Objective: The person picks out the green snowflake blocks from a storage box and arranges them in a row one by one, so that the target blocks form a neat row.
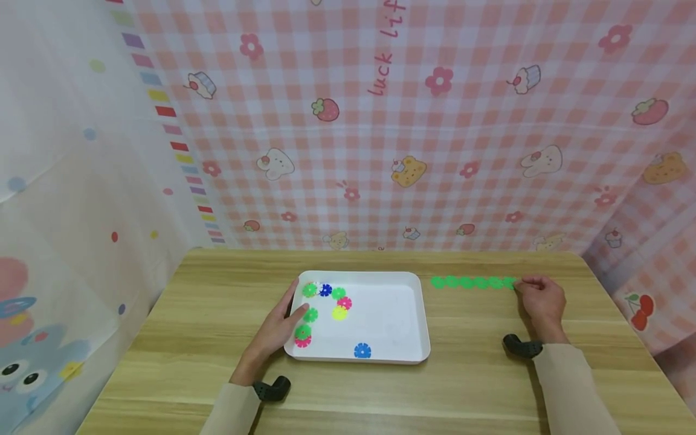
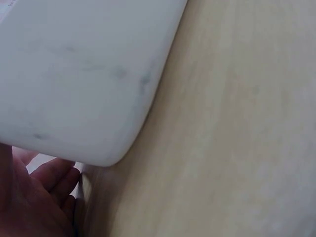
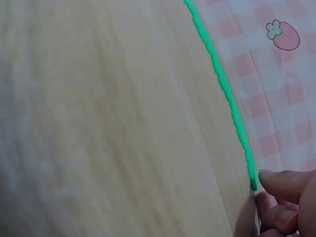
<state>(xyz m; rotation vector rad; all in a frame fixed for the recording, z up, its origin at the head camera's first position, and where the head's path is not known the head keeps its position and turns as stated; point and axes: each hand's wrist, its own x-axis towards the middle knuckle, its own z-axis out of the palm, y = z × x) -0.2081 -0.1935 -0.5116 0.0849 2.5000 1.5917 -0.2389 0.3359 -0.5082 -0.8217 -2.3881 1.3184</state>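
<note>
My left hand (image 1: 276, 331) grips the left side of a white tray (image 1: 388, 314), thumb over the rim and the other fingers outside. In the left wrist view the tray's outer wall (image 2: 84, 89) hides part of that hand. Several small plastic snowflake discs lie in the tray: green (image 1: 310, 315), pink (image 1: 302, 342), yellow (image 1: 339, 313), dark blue (image 1: 325, 290) and a lighter blue (image 1: 362, 350). To the tray's right, a straight row of green snowflake discs (image 1: 466, 283) stretches along the table. My right hand (image 1: 545, 303) pinches the row's right end with thumb and index finger.
The wooden table (image 1: 462, 393) backs onto a pink checked cloth (image 1: 370, 151) hanging behind it. A white patterned cloth (image 1: 70, 169) hangs at the left. Dark wrist mounts (image 1: 522, 347) sit on both wrists.
</note>
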